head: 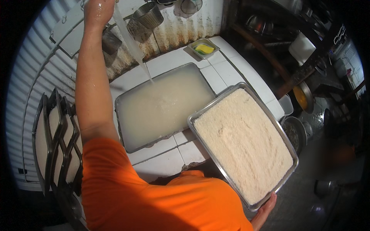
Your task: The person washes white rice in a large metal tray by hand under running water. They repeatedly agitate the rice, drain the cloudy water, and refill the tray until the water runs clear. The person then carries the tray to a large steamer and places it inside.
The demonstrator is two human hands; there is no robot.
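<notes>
My right hand grips the near edge of a shallow metal tray, which holds an even layer of pale rice grains. The tray slants across the right side of the counter, its far left corner beside a rectangular basin. Cloudy, whitish water fills that basin nearly to the rim. A stream of water falls from the top edge of the picture into it. Wet and raised, my left hand is at the top beside this stream; its fingertips are cut off.
Several metal trays with pale contents are stacked crosswise at left. Perforated metal cylinders hang on the stained wall. A small metal dish with a yellow-green sponge sits on the white tiled counter. Pots stand lower at right.
</notes>
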